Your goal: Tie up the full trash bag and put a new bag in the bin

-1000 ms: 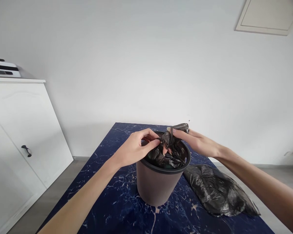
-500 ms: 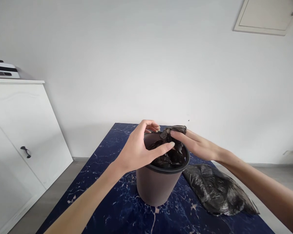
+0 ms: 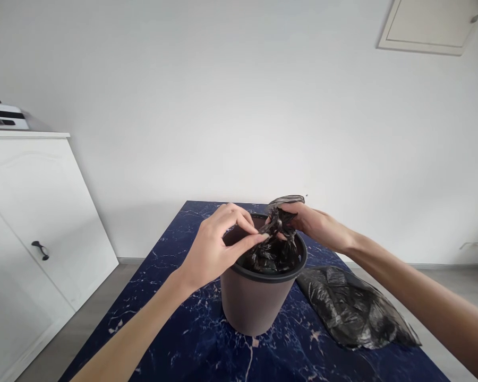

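A brown-grey trash bin [image 3: 255, 302] with a dark rim stands upright on the blue marbled table [image 3: 175, 339]. Inside it bunches a black trash bag [image 3: 273, 260], its gathered top rising above the rim. My left hand [image 3: 219, 246] reaches over the bin's left side and pinches part of the bag between thumb and fingers. On the far right of the rim, my right hand [image 3: 318, 225] is closed around the gathered top; some of its fingers are hidden by the plastic.
Another black plastic bag [image 3: 354, 307] lies flat on the table, right of the bin. A white cabinet [image 3: 35, 223] stands at the left with a white and black device [image 3: 3, 116] on top. Behind the table is a pale wall [image 3: 223, 106] with a hatch [image 3: 430, 26].
My left thumb and fingers have come together on the bag's plastic. My right hand has turned, and the gathered top stands slightly higher.
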A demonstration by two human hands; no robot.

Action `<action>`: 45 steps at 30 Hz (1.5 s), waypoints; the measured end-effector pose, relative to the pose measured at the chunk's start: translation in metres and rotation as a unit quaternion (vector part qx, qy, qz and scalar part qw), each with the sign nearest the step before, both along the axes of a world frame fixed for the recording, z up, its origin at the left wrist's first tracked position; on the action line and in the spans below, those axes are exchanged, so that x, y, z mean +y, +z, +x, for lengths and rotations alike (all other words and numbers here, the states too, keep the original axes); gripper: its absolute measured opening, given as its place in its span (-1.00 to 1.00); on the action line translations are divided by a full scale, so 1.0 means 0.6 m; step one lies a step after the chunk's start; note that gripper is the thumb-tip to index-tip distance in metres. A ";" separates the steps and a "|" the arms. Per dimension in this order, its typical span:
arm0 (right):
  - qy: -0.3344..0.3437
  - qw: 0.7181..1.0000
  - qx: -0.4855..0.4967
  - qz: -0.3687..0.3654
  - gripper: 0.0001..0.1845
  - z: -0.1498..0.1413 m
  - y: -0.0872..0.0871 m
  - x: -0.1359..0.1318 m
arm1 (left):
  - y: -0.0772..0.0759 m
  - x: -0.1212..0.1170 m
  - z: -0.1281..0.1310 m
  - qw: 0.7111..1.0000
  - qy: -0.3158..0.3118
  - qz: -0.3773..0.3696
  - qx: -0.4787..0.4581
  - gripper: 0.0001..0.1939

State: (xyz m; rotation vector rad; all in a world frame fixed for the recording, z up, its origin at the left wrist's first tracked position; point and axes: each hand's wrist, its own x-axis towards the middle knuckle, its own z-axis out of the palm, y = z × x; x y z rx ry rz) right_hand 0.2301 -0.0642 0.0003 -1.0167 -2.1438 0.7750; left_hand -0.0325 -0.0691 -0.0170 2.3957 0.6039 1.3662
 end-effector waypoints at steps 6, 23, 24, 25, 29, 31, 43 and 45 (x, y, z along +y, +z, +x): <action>0.003 0.984 0.075 -0.161 -0.41 -0.016 0.020 -0.018 | -0.004 -0.001 -0.005 0.995 -0.033 0.004 0.092 -0.86; 0.045 0.996 -0.026 -0.079 -0.73 -0.010 0.032 -0.031 | 0.010 0.020 -0.018 0.975 -0.021 -0.151 0.160 -0.46; 0.041 0.997 -0.026 -0.067 -0.74 -0.008 0.033 -0.029 | 0.011 0.022 -0.018 0.971 -0.023 -0.156 0.182 -0.45; 0.039 0.998 -0.027 -0.053 -0.74 -0.006 0.033 -0.028 | 0.012 0.024 -0.018 0.967 -0.024 -0.152 0.204 -0.48; 0.055 0.998 -0.041 -0.007 -0.78 -0.001 0.032 -0.024 | 0.016 0.027 -0.014 0.966 0.003 -0.116 0.232 -0.74; 0.050 0.997 -0.061 0.016 -0.83 0.000 0.028 -0.025 | 0.017 0.026 -0.013 0.967 0.015 -0.125 0.220 -0.78; -0.069 0.870 -0.143 0.466 -0.66 -0.014 -0.029 -0.025 | 0.015 0.011 -0.013 0.977 -0.021 -0.164 0.137 -0.83; -0.076 0.835 -0.131 0.529 -0.69 -0.018 -0.038 -0.024 | 0.014 0.011 -0.012 0.974 -0.046 -0.171 0.140 -0.80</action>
